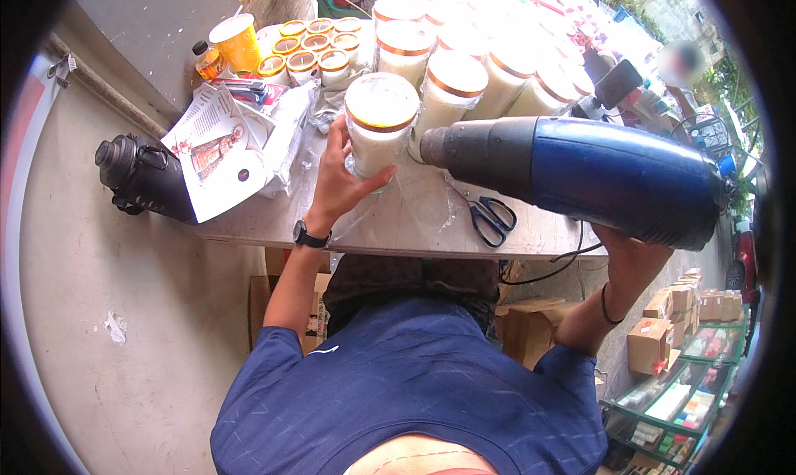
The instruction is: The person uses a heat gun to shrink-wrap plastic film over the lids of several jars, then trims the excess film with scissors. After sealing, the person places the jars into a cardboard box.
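Note:
My left hand [342,182] is wrapped round a tall white candle [380,135] with a gold-coloured rim, which stands upright on the table. Clear plastic film covers the candle and spreads loosely by its base. In my right hand [632,258] is a blue and black heat gun [613,170]; its body hides most of my fingers. The nozzle points left toward the candle, a short gap away. Below the nozzle lies a pair of scissors [492,220] with dark blue handles.
Several similar tall candles [454,75] crowd the table [414,230] behind. At the left are small gold-rimmed jars [303,63], a yellow cup [236,42], printed sheets [217,152] and a black flask [149,176]. A cord [555,266] hangs over the front edge.

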{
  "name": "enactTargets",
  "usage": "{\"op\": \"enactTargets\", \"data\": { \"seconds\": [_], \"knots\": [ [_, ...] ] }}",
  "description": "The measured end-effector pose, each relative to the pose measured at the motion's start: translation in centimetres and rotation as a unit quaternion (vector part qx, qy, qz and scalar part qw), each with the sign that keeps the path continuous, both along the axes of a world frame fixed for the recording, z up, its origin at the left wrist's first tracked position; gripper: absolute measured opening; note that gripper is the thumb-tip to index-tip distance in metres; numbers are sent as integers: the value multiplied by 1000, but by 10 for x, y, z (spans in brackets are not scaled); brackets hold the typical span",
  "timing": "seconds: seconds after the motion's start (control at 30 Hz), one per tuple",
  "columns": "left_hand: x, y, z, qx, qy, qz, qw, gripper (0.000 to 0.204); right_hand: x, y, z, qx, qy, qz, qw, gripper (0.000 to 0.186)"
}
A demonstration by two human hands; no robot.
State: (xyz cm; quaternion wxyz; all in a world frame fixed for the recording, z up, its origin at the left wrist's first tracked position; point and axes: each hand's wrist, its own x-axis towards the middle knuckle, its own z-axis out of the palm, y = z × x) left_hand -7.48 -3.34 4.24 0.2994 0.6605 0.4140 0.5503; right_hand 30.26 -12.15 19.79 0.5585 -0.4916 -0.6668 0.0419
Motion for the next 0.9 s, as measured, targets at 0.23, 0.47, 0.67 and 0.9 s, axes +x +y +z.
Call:
{"op": "enactTargets", "data": {
  "seconds": [0.23,0.47,0.67,0.9],
  "knots": [
    [2,-1,0,25,20,40,999,110,-18,10,2,56,17,-19,998,90],
    [1,-1,0,15,-38,27,999,113,-17,8,15,-2,12,6,1000,77],
    [2,-1,4,37,45,69,996,114,-12,-2,-6,5,7,-74,997,94],
    [6,0,6,16,-79,0,997,118,-8,-28,-34,34,-58,-82,994,92]
  ]
}}
